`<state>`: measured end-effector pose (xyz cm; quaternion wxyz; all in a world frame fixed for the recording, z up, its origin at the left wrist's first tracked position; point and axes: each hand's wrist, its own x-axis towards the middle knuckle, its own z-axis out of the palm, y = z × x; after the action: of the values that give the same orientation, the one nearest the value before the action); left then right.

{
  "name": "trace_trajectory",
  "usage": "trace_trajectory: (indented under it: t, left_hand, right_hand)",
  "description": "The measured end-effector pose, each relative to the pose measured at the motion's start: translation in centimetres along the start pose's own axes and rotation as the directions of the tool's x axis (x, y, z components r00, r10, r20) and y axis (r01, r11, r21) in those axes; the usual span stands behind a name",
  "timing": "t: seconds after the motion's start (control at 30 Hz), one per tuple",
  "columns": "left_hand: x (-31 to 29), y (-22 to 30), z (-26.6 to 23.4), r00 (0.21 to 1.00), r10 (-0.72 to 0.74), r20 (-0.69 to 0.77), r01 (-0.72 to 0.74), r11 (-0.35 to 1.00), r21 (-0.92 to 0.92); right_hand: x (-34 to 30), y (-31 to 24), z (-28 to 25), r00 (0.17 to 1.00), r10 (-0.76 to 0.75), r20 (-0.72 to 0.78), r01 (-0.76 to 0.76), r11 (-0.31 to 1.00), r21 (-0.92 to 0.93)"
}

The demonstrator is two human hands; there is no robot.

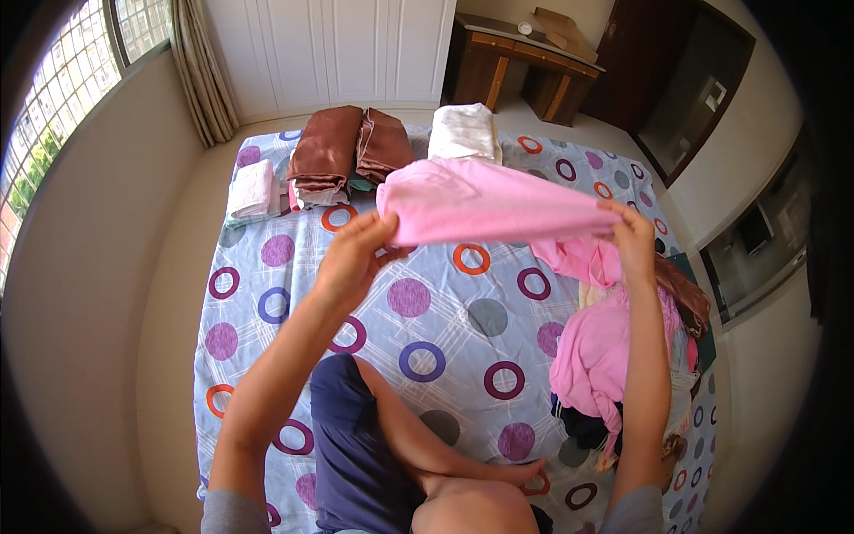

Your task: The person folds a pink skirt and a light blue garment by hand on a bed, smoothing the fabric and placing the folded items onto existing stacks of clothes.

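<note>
From my remote post I see a smooth pink cloth [494,205] stretched across the upper centre of the frame, its long axis running left to right between the bare left hand [350,253] and bare right hand [633,238], fingers pinched on opposite ends, neither hand nearer.

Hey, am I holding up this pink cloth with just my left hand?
No, your left hand and right hand each grip an end of the pink cloth, stretched between them.
</note>
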<state>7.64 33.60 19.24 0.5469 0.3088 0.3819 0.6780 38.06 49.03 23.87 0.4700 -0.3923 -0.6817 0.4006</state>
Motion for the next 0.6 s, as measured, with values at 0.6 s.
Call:
trace_trajectory:
  t: [0.6]
  left_hand:
    - [-7.0, -23.1, -5.5, 0.664, -0.742, -0.094, 0.667, 0.530, 0.524]
  right_hand:
    - [-13.6, 19.5, -2.3, 0.792, 0.603, -0.094, -0.600, 0.740, -0.304]
